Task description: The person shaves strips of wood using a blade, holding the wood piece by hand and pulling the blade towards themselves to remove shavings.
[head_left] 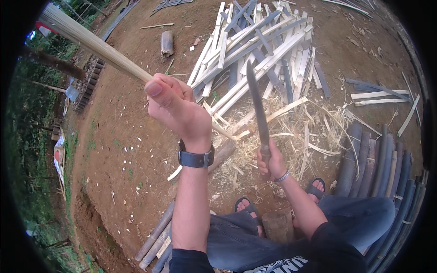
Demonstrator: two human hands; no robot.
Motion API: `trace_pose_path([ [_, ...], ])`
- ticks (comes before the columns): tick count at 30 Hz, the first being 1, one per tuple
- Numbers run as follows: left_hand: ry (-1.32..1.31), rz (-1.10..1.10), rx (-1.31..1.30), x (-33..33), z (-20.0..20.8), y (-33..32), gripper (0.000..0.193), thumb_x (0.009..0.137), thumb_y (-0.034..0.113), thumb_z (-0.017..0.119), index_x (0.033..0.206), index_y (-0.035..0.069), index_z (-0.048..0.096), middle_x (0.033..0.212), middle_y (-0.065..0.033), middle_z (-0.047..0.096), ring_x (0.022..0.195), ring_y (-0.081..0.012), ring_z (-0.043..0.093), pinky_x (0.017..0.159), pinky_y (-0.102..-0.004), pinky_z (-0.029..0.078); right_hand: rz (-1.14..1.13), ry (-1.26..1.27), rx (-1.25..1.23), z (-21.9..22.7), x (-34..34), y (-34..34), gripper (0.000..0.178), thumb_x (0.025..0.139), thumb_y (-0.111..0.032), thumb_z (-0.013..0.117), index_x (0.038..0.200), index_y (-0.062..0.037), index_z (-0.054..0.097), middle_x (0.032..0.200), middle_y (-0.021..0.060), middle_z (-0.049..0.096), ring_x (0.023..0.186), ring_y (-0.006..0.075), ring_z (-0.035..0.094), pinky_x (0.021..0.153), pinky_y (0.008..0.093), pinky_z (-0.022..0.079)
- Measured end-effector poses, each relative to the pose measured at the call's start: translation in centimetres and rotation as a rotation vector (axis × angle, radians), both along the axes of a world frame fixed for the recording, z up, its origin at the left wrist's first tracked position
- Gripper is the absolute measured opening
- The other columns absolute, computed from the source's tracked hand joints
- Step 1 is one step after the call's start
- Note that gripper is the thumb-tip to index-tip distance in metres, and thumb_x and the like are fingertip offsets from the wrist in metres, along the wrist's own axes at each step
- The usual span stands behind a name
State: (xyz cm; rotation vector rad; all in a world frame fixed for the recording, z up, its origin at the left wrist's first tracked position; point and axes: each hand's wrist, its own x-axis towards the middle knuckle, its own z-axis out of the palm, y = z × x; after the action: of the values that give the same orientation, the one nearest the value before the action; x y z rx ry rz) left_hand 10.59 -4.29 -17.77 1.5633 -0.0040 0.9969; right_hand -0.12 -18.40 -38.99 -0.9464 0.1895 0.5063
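Clenches a pale bamboo strip (100,47) in the raised left hand (177,107), slanting lengthwise from that grasp toward the upper left, and grips a long-bladed knife (258,107) in the lower right hand (271,162), apart from the strip and to its right.

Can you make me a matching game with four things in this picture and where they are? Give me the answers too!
Things:
1. Knife
2. Pale stick
3. Black band
4. Curly shavings

Places:
A. Around the left wrist
B. On the ground
C. In the right hand
D. In the left hand

Right pairs: 1-C, 2-D, 3-A, 4-B
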Motion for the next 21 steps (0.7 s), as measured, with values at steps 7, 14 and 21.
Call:
trace_pose_path([
  [7, 0.01, -0.059, -0.024, 0.1, 0.0, -1.8, 0.066, 0.084, 0.077, 0.027, 0.062, 0.015, 0.025, 0.051, 0.0055, 0.023, 0.044, -0.0045, 0.021, 0.041, -0.0221, 0.013, 0.254, 0.438, -0.45, -10.8, -6.5, 3.6, 0.063, 0.091, -0.065, 0.031, 0.067, -0.0077, 0.044, 0.047, -0.0012, 0.038, 0.035, 0.0124, 0.036, 0.036, 0.0306, 0.034],
  [14, -0.006, -0.049, -0.013, -0.7, 0.0, -0.2, 0.066, 0.083, 0.078, 0.028, 0.063, 0.015, 0.025, 0.054, 0.0057, 0.021, 0.046, -0.0048, 0.021, 0.042, -0.0219, 0.013, 0.043, 0.145, 0.038, -1.1, -2.0, 0.5, 0.062, 0.092, -0.065, 0.03, 0.07, -0.0077, 0.044, 0.047, 0.0002, 0.037, 0.035, 0.0107, 0.034, 0.035, 0.0248, 0.032],
  [21, 0.01, -0.127, -0.067, -1.5, 0.1, -1.1, 0.062, 0.086, 0.075, 0.028, 0.068, 0.016, 0.029, 0.055, 0.0054, 0.024, 0.047, -0.0051, 0.023, 0.042, -0.0215, 0.015, 0.201, 0.361, -0.227, -11.8, -7.6, 4.3, 0.062, 0.092, -0.063, 0.032, 0.069, -0.0071, 0.044, 0.048, -0.0007, 0.037, 0.037, 0.0106, 0.036, 0.036, 0.0268, 0.032],
])
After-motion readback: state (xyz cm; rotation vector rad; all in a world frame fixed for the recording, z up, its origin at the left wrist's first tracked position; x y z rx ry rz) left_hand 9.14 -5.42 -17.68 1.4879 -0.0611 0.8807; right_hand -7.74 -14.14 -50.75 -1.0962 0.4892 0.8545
